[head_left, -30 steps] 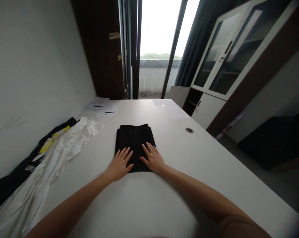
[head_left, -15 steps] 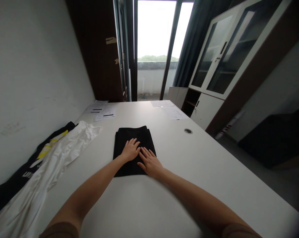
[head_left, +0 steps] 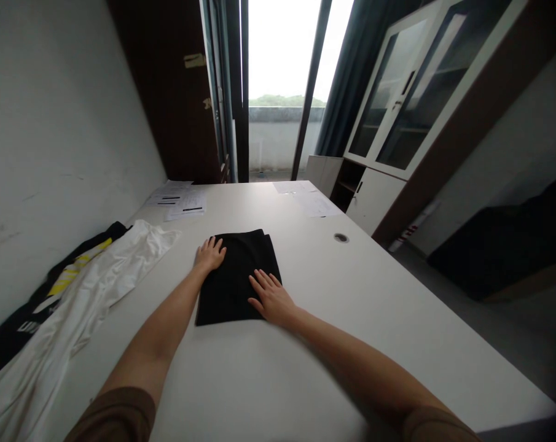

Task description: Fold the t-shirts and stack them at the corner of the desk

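Observation:
A folded black cloth, perhaps a garment (head_left: 236, 270), lies flat on the white table (head_left: 254, 374) in front of me. My left hand (head_left: 210, 254) rests on its far left corner, fingers spread and pointing away from me. On the right part of the cloth lies my right hand (head_left: 272, 297), palm down with its fingers apart. Neither hand grips anything. What kind of garment the cloth is cannot be made out.
A white satiny cloth (head_left: 107, 288) and a black garment with yellow marks (head_left: 42, 307) lie along the wall at left. Papers (head_left: 185, 202) sit at the table's far left, and more papers (head_left: 314, 202) at far right. A round cable hole (head_left: 341, 237) is at right.
My left hand has slid left and away from me, from the cloth's middle to its far left corner. My right hand stays on the right part. The whole view has shifted slightly.

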`<state>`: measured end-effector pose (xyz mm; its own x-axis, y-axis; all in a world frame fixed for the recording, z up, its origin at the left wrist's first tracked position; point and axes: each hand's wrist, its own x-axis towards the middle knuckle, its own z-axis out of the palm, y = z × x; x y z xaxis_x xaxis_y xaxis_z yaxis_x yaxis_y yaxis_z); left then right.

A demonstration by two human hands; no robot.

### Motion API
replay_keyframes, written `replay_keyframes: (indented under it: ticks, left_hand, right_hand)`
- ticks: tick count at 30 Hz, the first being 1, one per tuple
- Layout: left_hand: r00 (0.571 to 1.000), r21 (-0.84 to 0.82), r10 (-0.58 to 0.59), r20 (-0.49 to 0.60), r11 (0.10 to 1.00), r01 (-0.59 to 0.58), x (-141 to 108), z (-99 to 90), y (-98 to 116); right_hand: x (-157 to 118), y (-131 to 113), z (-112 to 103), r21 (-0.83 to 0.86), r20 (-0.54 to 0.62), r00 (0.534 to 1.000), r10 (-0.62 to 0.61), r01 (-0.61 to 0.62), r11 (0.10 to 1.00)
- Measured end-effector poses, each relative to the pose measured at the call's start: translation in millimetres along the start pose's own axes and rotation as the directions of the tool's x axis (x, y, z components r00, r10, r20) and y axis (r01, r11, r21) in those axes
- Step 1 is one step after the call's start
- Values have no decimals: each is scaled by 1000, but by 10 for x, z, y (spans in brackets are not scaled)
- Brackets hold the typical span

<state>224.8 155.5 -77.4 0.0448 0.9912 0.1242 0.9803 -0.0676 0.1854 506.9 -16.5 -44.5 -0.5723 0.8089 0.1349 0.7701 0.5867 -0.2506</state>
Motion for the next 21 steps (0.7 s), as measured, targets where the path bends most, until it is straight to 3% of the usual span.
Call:
replay_keyframes:
  ticks: [4,8,12,16,18,21]
  left_hand:
    - [998,-7,-20,-59,1000,19,-227,-46,-276]
    - [987,-41,108,-119,993,-113,-521,-59,-402]
    - [961,-67,230,-157,968,-242,-786,-77,-390]
    - [966,-81,238,-104,966,-246,-936,-97,-320]
    - [974,-77,214,-72,973,-220,-963,-107,-287]
    - [983,-65,182,-37,981,-184,-972,-135,-252]
  right_hand:
    - [40,46,-9,-4,-5,1000,-8,8,1000]
    - [315,210,-32,-24,-45,999,22,-24,999]
    - [810,387,1,-42,-12,1000,-12,12,999]
    - [1276,532,89,-16,45,993,-106,107,994]
    - [1451,647,120,-10,63,995,-79,79,997]
    - [1625,895,133,-19,53,996,71,-71,997]
